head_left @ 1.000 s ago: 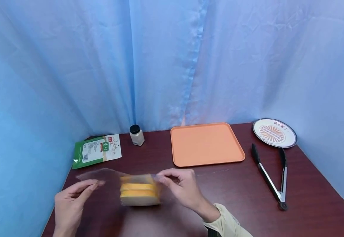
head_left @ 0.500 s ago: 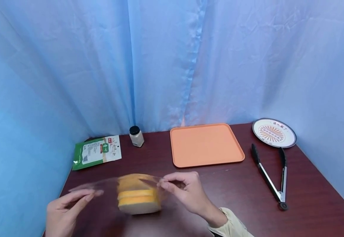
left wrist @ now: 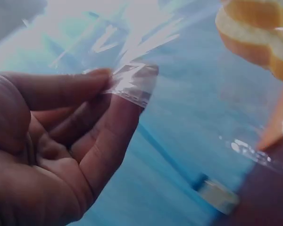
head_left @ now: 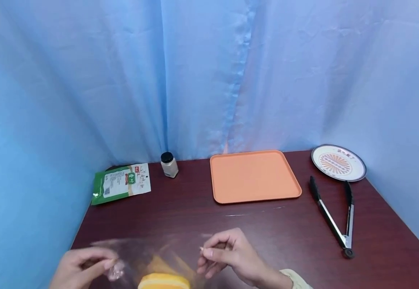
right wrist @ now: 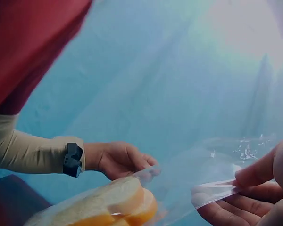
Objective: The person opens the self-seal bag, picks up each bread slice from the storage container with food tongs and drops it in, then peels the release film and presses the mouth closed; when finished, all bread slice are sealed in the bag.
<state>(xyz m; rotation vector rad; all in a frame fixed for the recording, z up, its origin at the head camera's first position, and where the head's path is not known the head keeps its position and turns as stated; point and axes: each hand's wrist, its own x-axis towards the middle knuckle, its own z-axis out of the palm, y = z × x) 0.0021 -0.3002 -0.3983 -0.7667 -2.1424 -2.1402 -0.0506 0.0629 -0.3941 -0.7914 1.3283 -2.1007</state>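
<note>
Slices of bread (head_left: 164, 281) with golden crusts sit inside a clear plastic bag (right wrist: 212, 162), low at the bottom edge of the head view. My left hand (head_left: 83, 267) pinches one corner of the bag's edge between thumb and fingers; the left wrist view shows the film (left wrist: 134, 84) folded over the fingertips. On the other side, my right hand (head_left: 231, 255) pinches the opposite part of the bag's edge. In the right wrist view, the film stretches between both hands above the bread. The lower part of the bread is cut off in the head view.
An orange tray (head_left: 255, 176) lies at the back of the dark red table (head_left: 180, 216). To its left are a black-lidded jar (head_left: 169, 165) and a green-white packet (head_left: 122, 183). Metal tongs (head_left: 333, 220) and a patterned plate (head_left: 359, 164) are on the right. Blue curtains surround the table.
The bagged bread and both hands have come down toward the bottom edge of the head view. Both hands keep their pinch on the bag. The tray, jar, packet, tongs and plate stay put.
</note>
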